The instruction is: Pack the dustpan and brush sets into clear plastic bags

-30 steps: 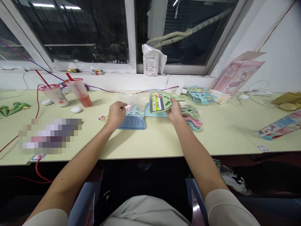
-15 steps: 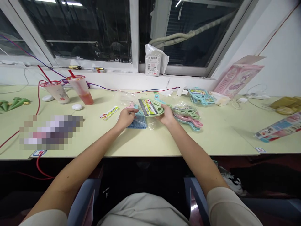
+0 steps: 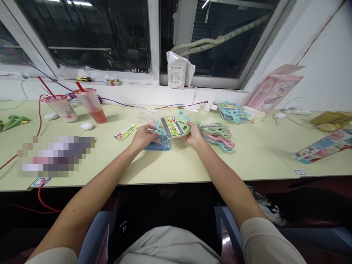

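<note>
Right hand (image 3: 194, 135) grips a green brush set (image 3: 183, 126) by one end, between both hands, likely leaving its label (image 3: 173, 126) clear; left hand (image 3: 143, 137) curls at a blue brush (image 3: 161, 144); whether gripping, cannot tell.

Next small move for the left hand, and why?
I'd probably bring the left hand to the left end of the green brush set to steady it. Only the right hand seems to hold it, from the right side, and the left hand is close to that left end, by the blue brush.
</note>
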A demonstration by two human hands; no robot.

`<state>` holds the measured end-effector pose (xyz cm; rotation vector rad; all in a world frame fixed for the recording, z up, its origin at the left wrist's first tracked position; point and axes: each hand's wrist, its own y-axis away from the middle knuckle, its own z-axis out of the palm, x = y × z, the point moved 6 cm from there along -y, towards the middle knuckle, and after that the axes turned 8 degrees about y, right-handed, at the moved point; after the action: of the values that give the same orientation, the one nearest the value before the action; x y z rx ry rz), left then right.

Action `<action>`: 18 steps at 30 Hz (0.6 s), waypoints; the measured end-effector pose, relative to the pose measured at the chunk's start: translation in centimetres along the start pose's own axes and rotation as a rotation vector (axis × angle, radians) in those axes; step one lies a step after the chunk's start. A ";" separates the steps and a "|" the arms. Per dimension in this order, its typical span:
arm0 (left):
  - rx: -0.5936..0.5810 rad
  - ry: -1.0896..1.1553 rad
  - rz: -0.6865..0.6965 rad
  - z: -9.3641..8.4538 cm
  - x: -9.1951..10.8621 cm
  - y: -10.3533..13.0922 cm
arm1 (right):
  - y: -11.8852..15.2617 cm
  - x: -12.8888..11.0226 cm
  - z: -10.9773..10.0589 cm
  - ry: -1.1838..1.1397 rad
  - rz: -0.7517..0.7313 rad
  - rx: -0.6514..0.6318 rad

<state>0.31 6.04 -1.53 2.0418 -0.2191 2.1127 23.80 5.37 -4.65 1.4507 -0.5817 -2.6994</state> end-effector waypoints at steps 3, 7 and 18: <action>0.060 -0.003 0.073 -0.3 0.5 0.1 | 0.0 -0.1 0.0 -0.003 -0.006 0.015; 0.096 -0.002 0.166 -0.7 0.7 -0.1 | 0.0 0.0 0.0 0.001 -0.012 0.045; -0.087 -0.356 0.050 0.4 2.2 1.6 | -0.2 -1.3 -0.3 -0.071 -0.112 0.049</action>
<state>0.22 4.48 0.69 2.3668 -0.4092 1.7156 24.78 5.70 -3.76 1.4456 -0.5918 -2.8531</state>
